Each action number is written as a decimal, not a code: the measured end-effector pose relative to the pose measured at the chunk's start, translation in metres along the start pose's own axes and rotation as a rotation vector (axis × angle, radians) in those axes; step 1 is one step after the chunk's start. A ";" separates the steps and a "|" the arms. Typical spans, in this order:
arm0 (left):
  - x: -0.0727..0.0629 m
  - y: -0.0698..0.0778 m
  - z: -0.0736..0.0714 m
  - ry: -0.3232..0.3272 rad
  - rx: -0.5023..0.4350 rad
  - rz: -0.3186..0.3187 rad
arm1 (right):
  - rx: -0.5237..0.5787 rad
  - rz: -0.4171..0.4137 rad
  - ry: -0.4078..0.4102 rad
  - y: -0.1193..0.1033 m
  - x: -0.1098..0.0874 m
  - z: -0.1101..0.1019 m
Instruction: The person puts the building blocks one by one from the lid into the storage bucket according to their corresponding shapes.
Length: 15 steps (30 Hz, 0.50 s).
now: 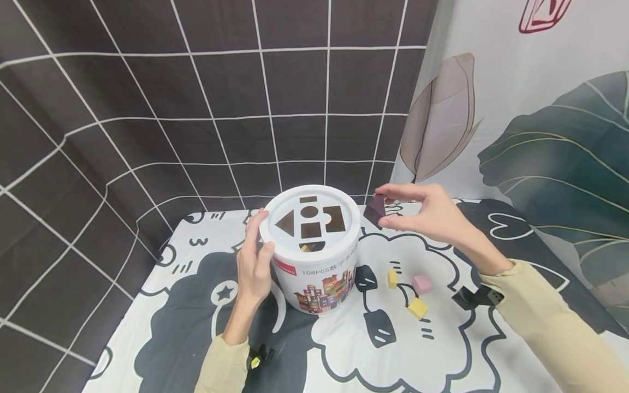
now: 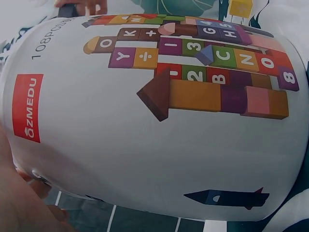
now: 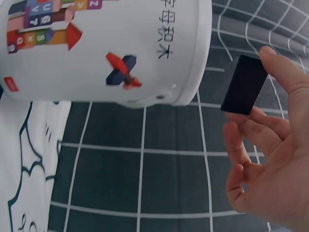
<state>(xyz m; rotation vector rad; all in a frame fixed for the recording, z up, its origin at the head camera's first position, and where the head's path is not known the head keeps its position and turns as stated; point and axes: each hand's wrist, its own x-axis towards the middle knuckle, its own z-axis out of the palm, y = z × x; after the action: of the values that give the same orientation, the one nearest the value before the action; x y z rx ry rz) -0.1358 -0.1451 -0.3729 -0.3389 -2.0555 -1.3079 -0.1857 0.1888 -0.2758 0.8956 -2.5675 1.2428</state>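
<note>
A white bucket (image 1: 314,267) with printed block pictures stands on the patterned cloth. Its white lid (image 1: 271,232) has cut-out holes: a triangle, a circle, rectangles and a notched square. My left hand (image 1: 254,267) rests against the bucket's left side, fingers along the lid rim; in the left wrist view part of that hand (image 2: 24,198) shows beside the bucket wall. Right of the lid, my right hand (image 1: 425,210) pinches a dark purple block (image 1: 375,210) between thumb and fingers. The right wrist view shows a flat four-sided face of this block (image 3: 245,84), apart from the bucket.
On the cloth right of the bucket lie a small yellow block (image 1: 392,278), a pink block (image 1: 421,284) and another yellow block (image 1: 417,308). Through the lid's front hole, something yellow (image 1: 306,248) shows inside. A dark gridded curtain (image 1: 221,109) hangs behind.
</note>
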 end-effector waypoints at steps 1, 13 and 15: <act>0.000 0.000 0.000 0.000 0.001 -0.001 | 0.003 -0.010 0.002 -0.002 0.003 0.002; 0.000 0.000 -0.001 0.002 0.014 0.010 | 0.069 -0.047 -0.002 -0.021 0.035 0.029; 0.000 0.000 -0.001 0.000 0.013 0.010 | 0.077 -0.043 -0.001 -0.023 0.039 0.034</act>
<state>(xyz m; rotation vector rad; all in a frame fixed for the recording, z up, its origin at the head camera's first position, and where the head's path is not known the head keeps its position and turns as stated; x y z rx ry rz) -0.1358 -0.1462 -0.3727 -0.3432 -2.0589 -1.2883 -0.2006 0.1347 -0.2676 0.9609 -2.5021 1.3379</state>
